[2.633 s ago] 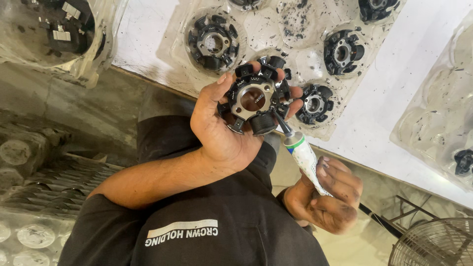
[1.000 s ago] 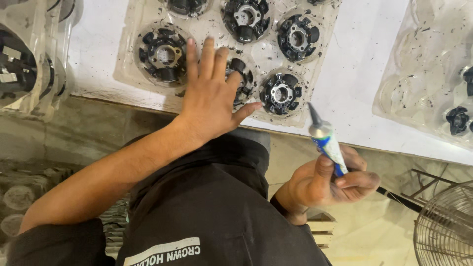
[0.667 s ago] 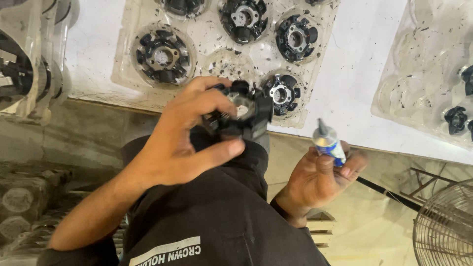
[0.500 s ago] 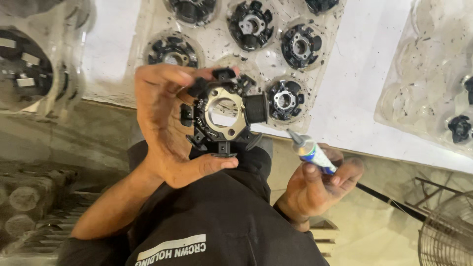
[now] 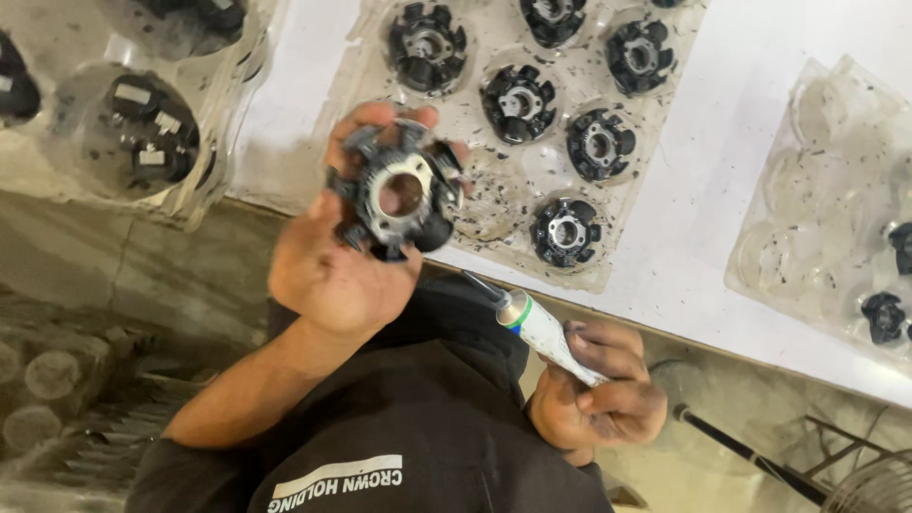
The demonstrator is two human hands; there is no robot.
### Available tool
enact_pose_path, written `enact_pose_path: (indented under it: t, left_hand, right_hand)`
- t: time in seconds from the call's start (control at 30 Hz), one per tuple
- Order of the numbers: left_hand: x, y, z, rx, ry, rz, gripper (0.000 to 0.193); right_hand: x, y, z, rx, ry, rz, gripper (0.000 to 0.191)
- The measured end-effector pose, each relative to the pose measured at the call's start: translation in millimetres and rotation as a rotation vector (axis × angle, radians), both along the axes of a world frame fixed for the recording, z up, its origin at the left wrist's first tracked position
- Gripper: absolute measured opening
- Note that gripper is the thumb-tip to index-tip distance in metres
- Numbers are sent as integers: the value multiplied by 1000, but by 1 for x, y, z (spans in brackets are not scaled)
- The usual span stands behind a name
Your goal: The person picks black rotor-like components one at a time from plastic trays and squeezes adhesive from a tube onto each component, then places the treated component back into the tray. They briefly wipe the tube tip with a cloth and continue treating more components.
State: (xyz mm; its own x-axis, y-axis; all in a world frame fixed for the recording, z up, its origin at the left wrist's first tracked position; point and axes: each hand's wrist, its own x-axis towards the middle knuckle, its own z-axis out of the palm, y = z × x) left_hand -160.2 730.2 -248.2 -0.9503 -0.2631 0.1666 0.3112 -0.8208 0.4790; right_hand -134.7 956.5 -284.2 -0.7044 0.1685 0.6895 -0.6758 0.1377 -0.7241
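Note:
My left hand (image 5: 328, 271) holds up a black round stator core (image 5: 394, 195) with a metal centre ring and several stubby poles, its open face turned to me. My right hand (image 5: 598, 404) grips a white tube (image 5: 537, 328) with a green band and a narrow nozzle, which points up-left toward the core without touching it. Behind the core lies a clear plastic tray (image 5: 494, 204) on a white table (image 5: 712, 190), with several more black cores sitting in its round pockets; the pocket just beside my left hand is bare.
Another clear tray (image 5: 826, 218) lies at the right with two dark parts near its edge. At the left, a tray (image 5: 133, 142) holds larger black parts. A wire fan guard (image 5: 874, 489) and a dark rod (image 5: 750, 456) are at the bottom right. My dark shirt fills the lower middle.
My left hand put one core down on the tray, lay flat there, then picked up another core and lifted it, turning it toward me. The tube's nozzle swung from upright to pointing up-left.

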Motion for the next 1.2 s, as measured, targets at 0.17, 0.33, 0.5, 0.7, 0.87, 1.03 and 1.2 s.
enact_pose_path:
  t: [0.17, 0.33, 0.5, 0.7, 0.87, 1.03, 1.2]
  left_hand:
    - [11, 9, 2, -320, 145, 124, 49]
    - [12, 8, 8, -570, 153, 286, 48]
    - [11, -1, 12, -681, 179, 314, 43]
    - [10, -2, 8, -752, 188, 328, 40]
    - [9, -1, 5, -704, 160, 278, 40]
    - [11, -2, 5, -689, 111, 260, 41]
    - [10, 1, 2, -629, 99, 250, 42]
  right_hand:
    - [7, -1, 16, 354, 24, -118, 52]
    - [10, -8, 11, 203, 124, -165, 48]
    - [9, -11, 8, 258, 175, -192, 47]
    - [1, -1, 27, 595, 278, -64, 47]
    - [-6, -6, 29, 595, 331, -69, 49]
    - [-6, -12, 28, 567, 335, -110, 48]
    - [-6, -10, 26, 572, 332, -125, 45]
